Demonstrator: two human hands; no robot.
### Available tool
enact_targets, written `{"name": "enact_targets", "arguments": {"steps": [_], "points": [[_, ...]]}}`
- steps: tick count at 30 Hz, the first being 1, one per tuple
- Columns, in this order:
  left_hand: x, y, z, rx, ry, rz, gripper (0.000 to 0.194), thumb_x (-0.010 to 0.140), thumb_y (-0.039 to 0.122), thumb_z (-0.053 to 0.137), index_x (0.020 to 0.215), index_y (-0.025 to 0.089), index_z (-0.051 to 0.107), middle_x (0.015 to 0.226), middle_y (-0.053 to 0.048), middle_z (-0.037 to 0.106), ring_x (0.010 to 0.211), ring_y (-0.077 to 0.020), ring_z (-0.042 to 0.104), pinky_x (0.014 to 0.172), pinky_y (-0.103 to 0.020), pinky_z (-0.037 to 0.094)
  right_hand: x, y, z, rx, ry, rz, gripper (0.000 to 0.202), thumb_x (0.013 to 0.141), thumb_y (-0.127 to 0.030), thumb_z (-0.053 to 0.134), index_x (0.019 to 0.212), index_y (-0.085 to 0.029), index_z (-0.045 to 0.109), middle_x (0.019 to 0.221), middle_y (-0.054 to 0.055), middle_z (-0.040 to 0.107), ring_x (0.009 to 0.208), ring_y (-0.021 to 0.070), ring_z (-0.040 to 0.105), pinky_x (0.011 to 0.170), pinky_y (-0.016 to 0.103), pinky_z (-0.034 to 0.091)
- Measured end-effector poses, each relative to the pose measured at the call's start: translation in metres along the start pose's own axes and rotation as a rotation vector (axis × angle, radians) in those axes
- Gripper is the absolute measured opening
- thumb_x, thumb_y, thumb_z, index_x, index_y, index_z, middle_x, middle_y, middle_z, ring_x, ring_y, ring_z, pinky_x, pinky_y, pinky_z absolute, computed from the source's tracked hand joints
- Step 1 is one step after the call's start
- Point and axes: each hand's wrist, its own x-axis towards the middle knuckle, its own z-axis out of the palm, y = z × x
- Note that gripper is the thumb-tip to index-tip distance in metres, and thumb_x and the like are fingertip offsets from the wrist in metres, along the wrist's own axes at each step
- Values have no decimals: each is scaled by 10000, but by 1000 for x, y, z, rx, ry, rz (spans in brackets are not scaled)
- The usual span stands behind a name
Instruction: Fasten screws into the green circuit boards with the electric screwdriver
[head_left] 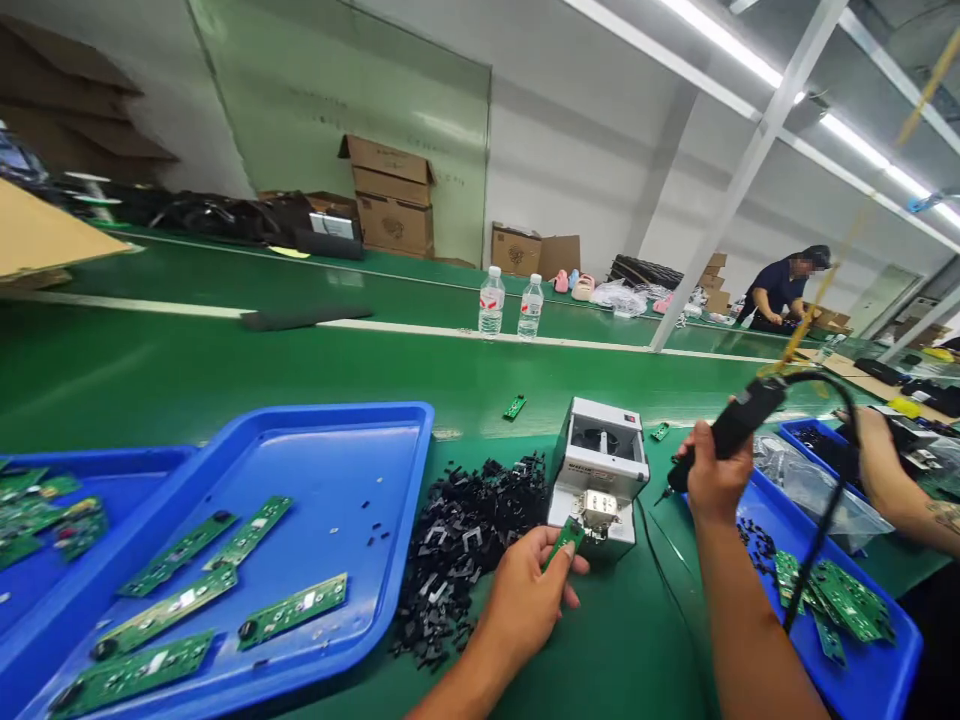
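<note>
My left hand [525,590] pinches a small green circuit board [568,536] between thumb and fingers, in front of a white screw feeder [564,470] with a metal outlet on its near face. Wrapped round a black electric screwdriver [748,412], my right hand [718,482] holds it tilted, bit pointing down and left, to the right of the feeder. The bit is apart from the board. A heap of small black plastic clips [457,550] lies left of my left hand. Two other small boards lie on the green bench, one [514,407] behind the feeder and one [660,432] beside it.
A blue tray [330,425] on the left carries several longer circuit boards; another blue tray [896,640] on the right holds boards and black bits. A neighbour's arm [896,490] reaches in at right. Two water bottles [491,303] stand behind. The screwdriver's cable [829,510] loops past my right forearm.
</note>
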Motion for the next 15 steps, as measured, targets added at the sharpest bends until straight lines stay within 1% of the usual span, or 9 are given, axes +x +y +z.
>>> {"name": "enact_targets", "arguments": {"steps": [1, 3, 4, 5, 7, 9, 11, 13, 15], "points": [[0, -1, 1, -7, 14, 7, 323, 867, 459, 578, 952, 149, 606, 890, -93, 759, 472, -92, 569, 419, -205, 377, -13, -13, -3, 57, -25, 6, 585, 879, -547, 687, 1346, -258, 486, 686, -96, 535, 529, 100, 555, 565, 279, 538], [0, -3, 3, -21, 40, 20, 326, 879, 473, 575, 942, 155, 604, 841, -74, 750, 437, -80, 525, 403, -201, 363, -40, -40, -2, 263, -155, 82, 513, 943, -489, 617, 1392, -299, 456, 681, -94, 522, 500, 98, 530, 503, 263, 511], [0, -3, 3, -28, 49, 23, 333, 880, 485, 578, 938, 157, 603, 821, -68, 746, 427, -79, 516, 399, -201, 362, -53, -52, 1, 331, -214, 110, 491, 960, -449, 599, 1406, -308, 450, 694, -87, 528, 497, 98, 526, 481, 256, 496], [-1, -3, 3, -37, 54, 24, 342, 878, 495, 585, 939, 159, 602, 818, -67, 745, 424, -81, 517, 396, -202, 365, -65, -63, 5, 370, -253, 107, 504, 952, -384, 621, 1418, -318, 442, 711, -83, 538, 503, 95, 529, 482, 251, 491], [-1, -3, 4, -52, 64, 19, 356, 869, 509, 601, 944, 161, 599, 855, -79, 752, 430, -89, 538, 390, -207, 374, -83, -77, 16, 376, -276, 10, 574, 919, -269, 661, 1441, -317, 429, 731, -79, 558, 519, 97, 547, 500, 254, 496], [-3, -1, 4, -49, 69, 10, 354, 863, 506, 610, 946, 163, 597, 904, -91, 759, 440, -97, 563, 380, -208, 369, -93, -83, 28, 339, -253, -140, 626, 902, -210, 663, 1466, -304, 409, 732, -79, 568, 525, 104, 563, 529, 272, 514], [-4, 2, 4, -32, 66, 10, 332, 874, 487, 599, 948, 164, 597, 929, -91, 763, 444, -98, 578, 381, -206, 356, -98, -81, 37, 293, -225, -263, 642, 911, -209, 643, 1489, -292, 378, 735, -80, 572, 520, 112, 575, 562, 302, 536], [-6, 4, 4, -17, 65, 19, 301, 893, 459, 577, 944, 163, 597, 930, -85, 764, 438, -90, 582, 397, -205, 353, -100, -76, 43, 246, -216, -336, 642, 913, -225, 638, 1490, -282, 363, 742, -81, 577, 517, 115, 583, 602, 329, 551], [-7, 6, 4, -17, 66, 27, 280, 901, 436, 567, 935, 160, 597, 901, -74, 764, 419, -78, 562, 416, -206, 355, -101, -69, 47, 196, -234, -368, 596, 911, -248, 647, 1449, -271, 392, 729, -85, 571, 522, 115, 587, 630, 339, 552]]}}
